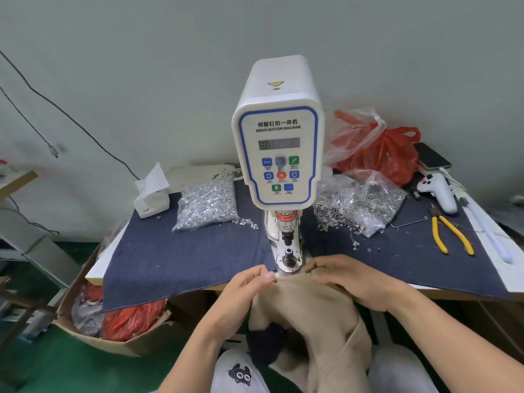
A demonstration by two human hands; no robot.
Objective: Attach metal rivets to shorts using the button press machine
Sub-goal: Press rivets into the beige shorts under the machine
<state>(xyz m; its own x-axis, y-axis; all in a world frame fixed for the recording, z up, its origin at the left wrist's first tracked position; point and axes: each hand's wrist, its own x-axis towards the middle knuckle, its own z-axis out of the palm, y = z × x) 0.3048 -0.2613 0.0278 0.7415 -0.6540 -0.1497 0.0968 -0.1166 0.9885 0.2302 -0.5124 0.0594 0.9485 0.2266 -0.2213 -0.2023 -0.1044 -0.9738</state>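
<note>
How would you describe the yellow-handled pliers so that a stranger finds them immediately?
Start at the white button press machine and go right over the dark blue cloth. The yellow-handled pliers lie flat there beside a white tube, the only yellow tool.

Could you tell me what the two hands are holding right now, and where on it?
Both hands, left and right, pinch the top edge of the beige shorts, one on each side of the press.

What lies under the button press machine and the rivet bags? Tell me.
A dark blue denim cloth covers the table beneath the button press machine and both rivet bags. The tabletop shows only at its white edges; the rest is hidden.
</note>
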